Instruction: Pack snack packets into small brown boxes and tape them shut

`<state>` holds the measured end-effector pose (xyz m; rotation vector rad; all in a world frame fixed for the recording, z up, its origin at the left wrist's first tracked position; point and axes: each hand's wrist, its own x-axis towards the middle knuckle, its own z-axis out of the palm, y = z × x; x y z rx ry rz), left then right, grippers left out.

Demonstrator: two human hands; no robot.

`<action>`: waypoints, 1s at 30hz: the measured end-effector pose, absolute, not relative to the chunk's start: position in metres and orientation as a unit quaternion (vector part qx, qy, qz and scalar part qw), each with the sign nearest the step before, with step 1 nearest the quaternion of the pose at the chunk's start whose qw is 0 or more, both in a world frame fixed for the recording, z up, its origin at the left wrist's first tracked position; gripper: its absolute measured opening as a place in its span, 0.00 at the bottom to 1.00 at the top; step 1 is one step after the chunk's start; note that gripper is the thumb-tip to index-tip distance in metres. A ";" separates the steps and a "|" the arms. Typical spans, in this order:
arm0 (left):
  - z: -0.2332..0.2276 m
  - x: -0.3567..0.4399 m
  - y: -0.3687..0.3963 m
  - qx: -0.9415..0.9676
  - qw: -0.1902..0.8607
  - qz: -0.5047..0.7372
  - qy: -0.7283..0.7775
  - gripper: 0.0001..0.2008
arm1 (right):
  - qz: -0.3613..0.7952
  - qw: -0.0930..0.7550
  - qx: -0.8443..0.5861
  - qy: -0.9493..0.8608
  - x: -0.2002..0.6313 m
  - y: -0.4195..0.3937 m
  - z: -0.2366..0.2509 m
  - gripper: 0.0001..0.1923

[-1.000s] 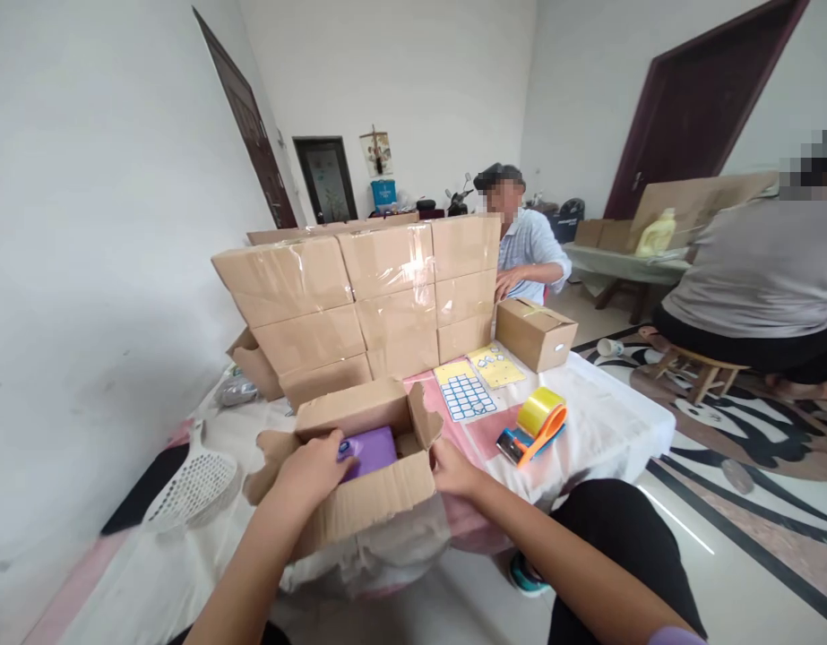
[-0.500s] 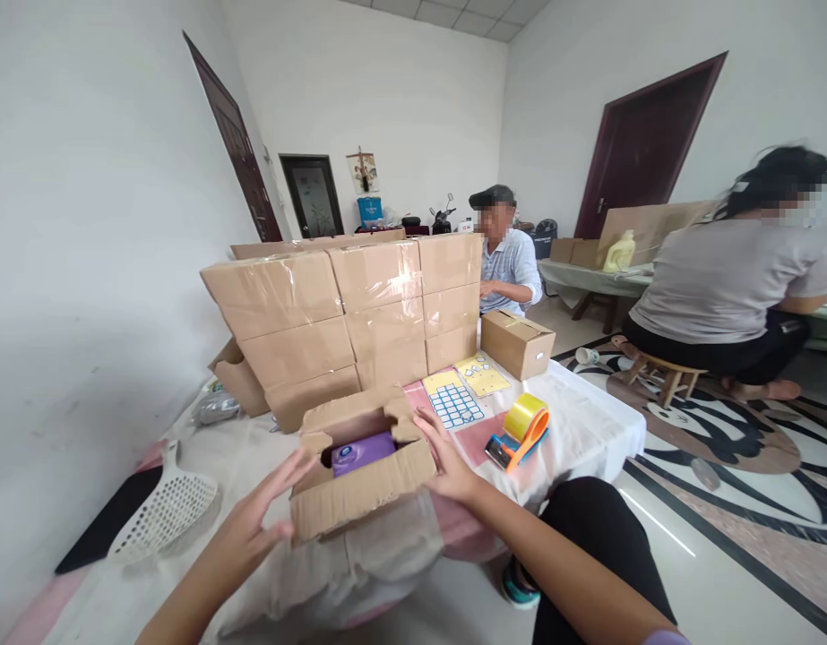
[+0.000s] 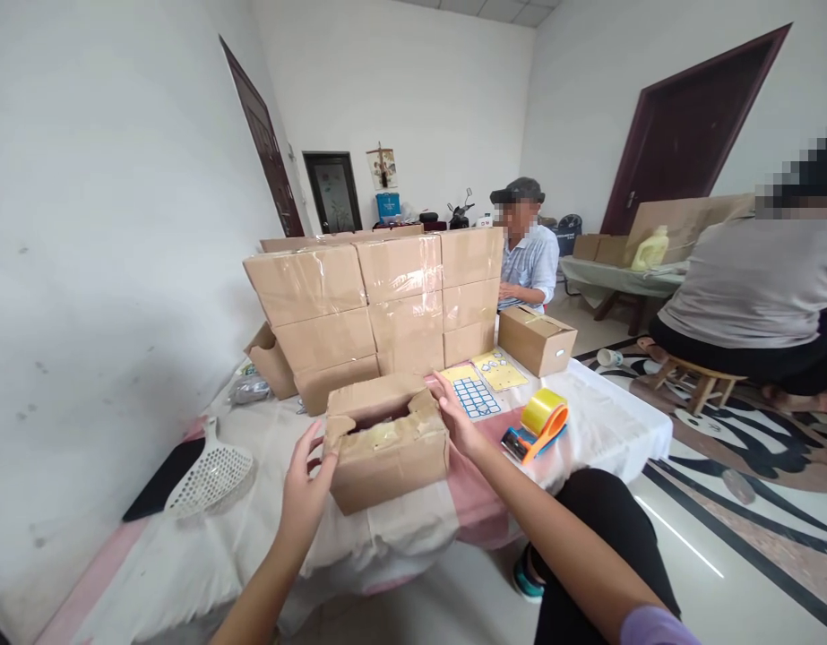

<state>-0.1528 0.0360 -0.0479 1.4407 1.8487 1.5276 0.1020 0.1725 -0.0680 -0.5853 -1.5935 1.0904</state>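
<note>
A cardboard box (image 3: 392, 466) stands in front of me at the table's near edge. Its long flaps lean inward over a dark gap, and the inside is hidden. My left hand (image 3: 306, 479) holds the box's left end, thumb at the near corner and fingers curled at the side. Against the right end rests my right hand (image 3: 457, 417), its fingers stretched along the cardboard; together the two hands clasp the box. An orange tape dispenser (image 3: 544, 425) with a yellow roll lies to the right of my right hand.
Stacked taped cartons (image 3: 379, 296) rise behind the box. Yellow sheets (image 3: 497, 372) and another carton (image 3: 538, 340) are at the right. A white perforated scoop (image 3: 211, 475) lies left on a black flat object (image 3: 161, 479). One person (image 3: 530, 255) sits behind the stack; another (image 3: 742, 278) sits at right.
The box's flaps have come together over the opening, covering the purple pack that showed inside. My left hand has closed in onto the box's left end. The view has shifted slightly left.
</note>
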 end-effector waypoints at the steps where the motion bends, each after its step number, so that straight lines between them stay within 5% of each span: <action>1: -0.048 -0.153 0.040 0.514 0.169 0.540 0.645 0.30 | 0.473 0.544 -0.239 -0.651 0.100 0.174 -0.066 0.39; 4: -0.043 -0.156 0.046 0.542 0.084 0.524 0.652 0.34 | 0.476 0.571 -0.195 -0.640 0.102 0.175 -0.059 0.34; 8: -0.025 -0.156 0.043 0.696 -0.082 0.357 0.618 0.23 | 0.343 0.517 -0.212 -0.755 0.117 0.166 -0.056 0.24; 12: -0.014 -0.149 0.041 0.802 -0.058 0.170 0.570 0.24 | 0.231 0.498 -0.242 -0.800 0.147 0.152 -0.059 0.29; 19: -0.009 -0.131 0.045 0.777 -0.048 0.142 0.612 0.28 | -0.026 0.672 -0.428 -0.603 0.238 0.133 -0.061 0.21; 24: 0.004 -0.118 0.054 0.765 -0.064 0.138 0.626 0.26 | 0.163 0.715 -0.519 -0.439 0.273 0.138 -0.087 0.19; 30: 0.008 -0.111 0.063 0.775 -0.138 0.168 0.593 0.23 | 0.308 0.623 -0.525 -0.491 0.277 0.152 -0.110 0.23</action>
